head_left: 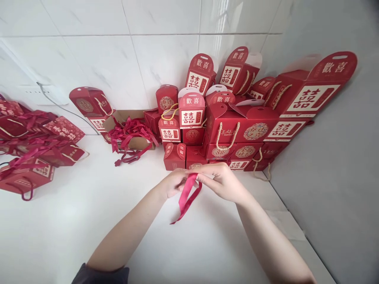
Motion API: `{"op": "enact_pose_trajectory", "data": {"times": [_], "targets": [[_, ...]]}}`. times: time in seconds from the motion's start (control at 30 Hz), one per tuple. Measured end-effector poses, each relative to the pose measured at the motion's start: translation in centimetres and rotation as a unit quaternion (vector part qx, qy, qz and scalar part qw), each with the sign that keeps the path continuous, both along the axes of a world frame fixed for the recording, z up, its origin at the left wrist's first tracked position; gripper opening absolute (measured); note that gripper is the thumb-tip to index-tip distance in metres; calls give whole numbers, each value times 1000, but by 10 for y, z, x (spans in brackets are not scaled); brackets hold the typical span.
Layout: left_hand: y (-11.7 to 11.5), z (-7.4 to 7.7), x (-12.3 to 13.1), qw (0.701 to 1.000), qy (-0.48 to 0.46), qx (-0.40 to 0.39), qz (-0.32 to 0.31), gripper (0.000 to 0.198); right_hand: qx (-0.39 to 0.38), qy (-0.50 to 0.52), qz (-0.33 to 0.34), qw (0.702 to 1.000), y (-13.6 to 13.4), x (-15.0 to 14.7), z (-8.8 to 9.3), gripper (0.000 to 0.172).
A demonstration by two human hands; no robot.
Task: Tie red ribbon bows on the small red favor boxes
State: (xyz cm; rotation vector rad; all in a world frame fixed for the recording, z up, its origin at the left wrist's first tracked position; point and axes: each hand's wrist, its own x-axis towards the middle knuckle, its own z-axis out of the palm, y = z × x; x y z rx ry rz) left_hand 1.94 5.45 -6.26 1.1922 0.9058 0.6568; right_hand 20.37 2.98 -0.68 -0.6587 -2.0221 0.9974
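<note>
A red ribbon (186,193) hangs in a loop from between my two hands, its ends dangling over the white tabletop. My right hand (220,179) is closed, with thumb and forefinger pinching the ribbon's upper part. Beside it, my left hand (176,182) has its fingers curled in against the same ribbon; part of its grip is hidden. Just beyond my hands stand stacked small red gift boxes (174,157), the nearest ones partly covered by my fingers.
Behind, red boxes with rope handles (242,126) pile up against the tiled wall (166,55). An open cardboard box (118,116) spills red ribbons (133,132). At left sit several ribboned red boxes (26,173) near a cable (59,101). A grey panel (334,165) bounds the right side.
</note>
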Motion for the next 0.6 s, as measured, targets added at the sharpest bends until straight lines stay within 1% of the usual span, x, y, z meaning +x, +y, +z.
{"op": "enact_pose_trajectory", "data": {"times": [0.07, 0.1, 0.13, 0.17, 0.2, 0.23, 0.27, 0.3, 0.33, 0.37, 0.4, 0.47, 0.53, 0.6], "targets": [[1, 3, -2, 999, 47, 12, -7, 33, -96, 87, -2, 992, -2, 2, 2, 24], [2, 6, -5, 996, 72, 44, 11, 36, -134, 128, 1, 983, -2, 4, 4, 22], [4, 9, -8, 988, 110, 99, 53, 38, -166, 165, 2, 972, -2, 7, 6, 20], [8, 13, -13, 965, 157, 173, 115, 38, -194, 194, -1, 962, -2, 10, 9, 19], [13, 15, -18, 924, 207, 258, 194, 35, -218, 213, -6, 952, -2, 15, 11, 18], [20, 16, -24, 868, 252, 331, 270, 31, -238, 224, -13, 945, -2, 19, 14, 17], [28, 15, -30, 817, 293, 383, 317, 29, -253, 227, -22, 940, -2, 23, 16, 18], [37, 12, -35, 781, 328, 416, 332, 32, -262, 224, -30, 938, -2, 27, 17, 19], [46, 9, -40, 765, 358, 429, 320, 40, -264, 218, -35, 939, -3, 30, 18, 23], [54, 4, -45, 762, 385, 425, 300, 46, -263, 210, -39, 941, -4, 33, 18, 27], [60, 0, -49, 770, 406, 409, 275, 47, -261, 204, -44, 943, -5, 35, 19, 31], [68, -7, -57, 782, 420, 388, 248, 42, -262, 192, -50, 944, -9, 39, 20, 34], [68, -8, -66, 789, 426, 374, 239, 41, -273, 177, -59, 944, -14, 47, 24, 28], [61, -4, -75, 791, 431, 366, 233, 42, -268, 158, -80, 947, -22, 63, 33, 19]]}}
